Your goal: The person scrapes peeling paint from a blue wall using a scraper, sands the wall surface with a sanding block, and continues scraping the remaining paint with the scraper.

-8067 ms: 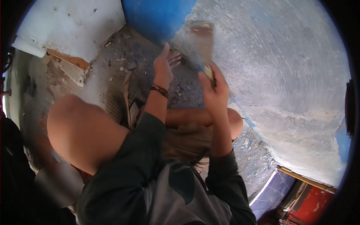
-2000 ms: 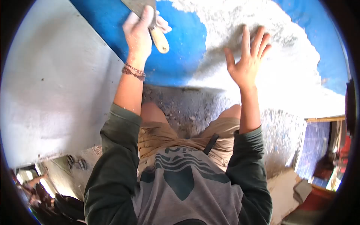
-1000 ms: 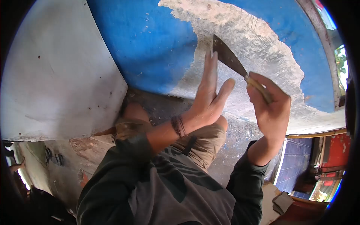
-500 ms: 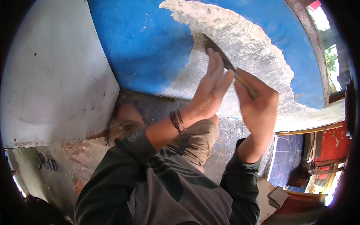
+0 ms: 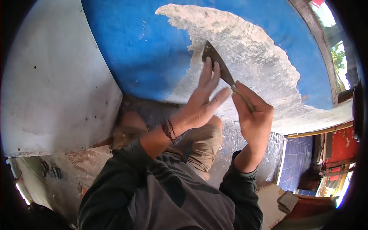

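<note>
The left-slanting scraper (image 5: 225, 73) is pinched at its handle (image 5: 244, 98) by the right hand (image 5: 257, 117), its blade (image 5: 213, 55) overlapped by the loosely spread left hand (image 5: 200, 104).

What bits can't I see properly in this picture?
All in the head view:
Part of the scraper blade: covered by the left hand.
Much of the handle: inside the right hand.
The upper print on the shirt: too small and creased to read.
The far side of the pale panel: cut off by the picture's dark edge.
Whether the blade touches the wall: unclear from this angle.
</note>
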